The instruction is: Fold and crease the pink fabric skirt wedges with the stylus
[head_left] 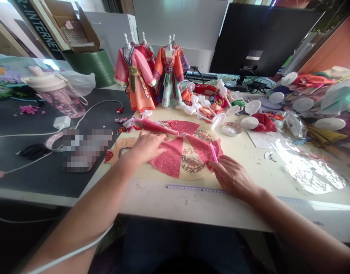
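Note:
Several wedge-shaped pieces of red brocade fabric (pixel 171 156) lie fanned over a round cream pattern sheet with an embroidered medallion (pixel 191 160). My left hand (pixel 146 148) presses flat on the fabric's left side, holding nothing. At the lower right edge of the fabric, my right hand (pixel 232 177) grips a slim pink pen (pixel 214 152), which stands tilted with its upper end pointing away from me. The pen's lower end is hidden by my fingers. A strip of red fabric (pixel 154 126) stretches across the top of the wedges.
Two dressed doll figures (pixel 135 76) stand behind the work, among loose doll parts and white round stands (pixel 249 122). A ruler (pixel 192 188) lies along the front. Crinkled clear foil (pixel 312 167) is at right, and a water bottle (pixel 57 93) stands on a dark mat at left.

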`<state>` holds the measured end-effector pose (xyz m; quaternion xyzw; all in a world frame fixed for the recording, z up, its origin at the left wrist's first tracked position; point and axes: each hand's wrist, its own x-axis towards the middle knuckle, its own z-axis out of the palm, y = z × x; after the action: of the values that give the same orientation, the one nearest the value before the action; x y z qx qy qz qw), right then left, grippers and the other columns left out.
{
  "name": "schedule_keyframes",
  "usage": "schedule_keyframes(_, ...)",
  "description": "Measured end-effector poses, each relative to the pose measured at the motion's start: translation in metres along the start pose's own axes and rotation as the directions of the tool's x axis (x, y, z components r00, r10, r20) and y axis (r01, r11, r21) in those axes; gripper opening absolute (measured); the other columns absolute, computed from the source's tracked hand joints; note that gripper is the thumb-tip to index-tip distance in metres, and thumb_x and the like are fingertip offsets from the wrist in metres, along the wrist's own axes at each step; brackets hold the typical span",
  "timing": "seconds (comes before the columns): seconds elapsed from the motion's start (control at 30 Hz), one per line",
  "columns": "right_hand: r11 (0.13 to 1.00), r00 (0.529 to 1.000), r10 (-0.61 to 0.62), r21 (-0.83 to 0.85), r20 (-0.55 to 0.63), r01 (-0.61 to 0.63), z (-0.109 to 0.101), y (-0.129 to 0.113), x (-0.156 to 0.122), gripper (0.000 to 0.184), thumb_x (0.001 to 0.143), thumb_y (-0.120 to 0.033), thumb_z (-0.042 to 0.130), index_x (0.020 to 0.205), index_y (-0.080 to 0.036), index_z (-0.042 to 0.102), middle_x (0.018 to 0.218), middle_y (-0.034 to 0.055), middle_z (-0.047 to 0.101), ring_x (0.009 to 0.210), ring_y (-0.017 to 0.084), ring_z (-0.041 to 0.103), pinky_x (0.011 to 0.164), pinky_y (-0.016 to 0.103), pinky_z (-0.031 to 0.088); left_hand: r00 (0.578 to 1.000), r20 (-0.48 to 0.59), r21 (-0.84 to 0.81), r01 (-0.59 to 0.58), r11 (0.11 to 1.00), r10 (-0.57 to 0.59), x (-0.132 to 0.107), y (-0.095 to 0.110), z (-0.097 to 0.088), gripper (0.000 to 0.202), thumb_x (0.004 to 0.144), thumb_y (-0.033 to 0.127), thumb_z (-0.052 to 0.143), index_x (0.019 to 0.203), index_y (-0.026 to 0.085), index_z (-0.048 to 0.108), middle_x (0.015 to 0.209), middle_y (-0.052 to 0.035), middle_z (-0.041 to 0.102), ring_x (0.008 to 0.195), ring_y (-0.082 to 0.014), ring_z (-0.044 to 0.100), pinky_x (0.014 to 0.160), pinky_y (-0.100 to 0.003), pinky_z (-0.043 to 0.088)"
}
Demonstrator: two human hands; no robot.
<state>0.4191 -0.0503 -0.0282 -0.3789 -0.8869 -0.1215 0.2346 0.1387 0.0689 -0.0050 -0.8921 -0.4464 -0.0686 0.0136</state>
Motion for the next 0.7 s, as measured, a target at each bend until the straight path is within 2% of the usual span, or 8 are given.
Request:
schedule_keyframes(0.1,0.994,0.999,-0.046,0.095,-0.005,0.046,-0.005,-0.022,0.000,0.026,0.084,-0.006,0.044,0.107,-0.014,0.053,0.080,0.0069,0.067,0.080,0.019,0.063,0.078,0.038,0.054,0.999,-0.013,-0.016,-0.040,0.999,0.040,0.003,-0.013,-0.002,0.034,0.086,0.032,0.053,0.116,0.018,0.058,0.101,-0.0096,0.069,0.095,-0.0253,0.061,0.089,-0.043,0.039)
schedule_keyframes(0.17,0.991,0.996,-0.061,0.117,-0.059,0.068,-0.011,-0.025,0.004,0.030,0.084,-0.005,0.044,0.111,-0.015,0.051,0.085,0.0071,0.067,0.084,0.019,0.064,0.084,0.041,0.052,0.997,-0.062,0.020,-0.048,0.999,0.049,0.004,-0.015,-0.003,0.031,0.087,0.028,0.051,0.115,0.017,0.058,0.102,-0.0102,0.068,0.097,-0.0255,0.060,0.089,-0.043,0.039)
schedule_keyframes(0.27,0.998,0.992,-0.033,0.052,-0.122,0.039,-0.012,-0.007,0.016,0.028,0.086,-0.008,0.045,0.112,-0.016,0.050,0.087,0.0074,0.068,0.081,0.018,0.063,0.084,0.042,0.051,0.989,-0.142,0.043,-0.032,0.999,0.038,0.006,-0.004,-0.002,0.029,0.089,0.030,0.050,0.112,0.016,0.059,0.097,-0.0106,0.070,0.093,-0.0252,0.062,0.087,-0.043,0.040)
schedule_keyframes(0.37,1.000,1.000,-0.003,-0.015,-0.018,0.003,-0.001,0.022,0.030,0.020,0.088,-0.009,0.042,0.104,-0.014,0.054,0.074,0.0048,0.064,0.070,0.016,0.059,0.075,0.036,0.051,0.990,-0.106,0.012,-0.092,0.996,0.093,0.004,0.010,0.000,0.046,0.086,0.046,0.054,0.124,0.019,0.053,0.091,-0.0089,0.071,0.088,-0.0253,0.064,0.085,-0.043,0.042)
schedule_keyframes(0.43,0.998,0.999,-0.007,-0.067,0.039,0.010,0.010,0.033,0.033,0.021,0.089,-0.008,0.039,0.100,-0.013,0.056,0.068,0.0034,0.061,0.065,0.014,0.056,0.069,0.032,0.049,0.990,-0.081,0.003,-0.113,0.994,0.113,0.003,0.015,0.001,0.062,0.081,0.053,0.058,0.133,0.022,0.044,0.095,-0.0097,0.071,0.091,-0.0273,0.064,0.087,-0.045,0.041)
schedule_keyframes(0.53,0.990,0.999,0.008,-0.139,0.051,-0.001,0.020,0.032,0.027,0.024,0.089,-0.006,0.037,0.098,-0.012,0.057,0.061,0.0018,0.056,0.061,0.014,0.052,0.065,0.030,0.047,0.996,-0.050,-0.003,-0.080,0.997,0.080,0.002,0.011,0.001,0.070,0.078,0.056,0.060,0.135,0.020,0.041,0.102,-0.0121,0.069,0.099,-0.0300,0.062,0.092,-0.048,0.039)
schedule_keyframes(0.6,0.989,0.999,0.025,-0.150,0.029,-0.020,0.019,0.024,0.019,0.024,0.088,-0.007,0.037,0.100,-0.012,0.057,0.060,0.0017,0.056,0.060,0.015,0.052,0.066,0.032,0.048,0.998,-0.036,0.009,-0.044,0.999,0.045,0.003,0.006,0.001,0.072,0.078,0.058,0.059,0.134,0.016,0.042,0.107,-0.0150,0.067,0.103,-0.0318,0.060,0.093,-0.049,0.038)
schedule_keyframes(0.7,0.988,0.997,0.072,-0.131,-0.040,-0.077,0.008,0.016,0.006,0.024,0.087,-0.009,0.042,0.104,-0.012,0.058,0.063,0.0032,0.060,0.062,0.017,0.056,0.067,0.034,0.050,0.992,-0.122,0.018,-0.026,0.999,0.028,0.003,0.006,-0.001,0.067,0.080,0.054,0.059,0.131,0.014,0.044,0.118,-0.0176,0.062,0.111,-0.0329,0.056,0.095,-0.049,0.037)
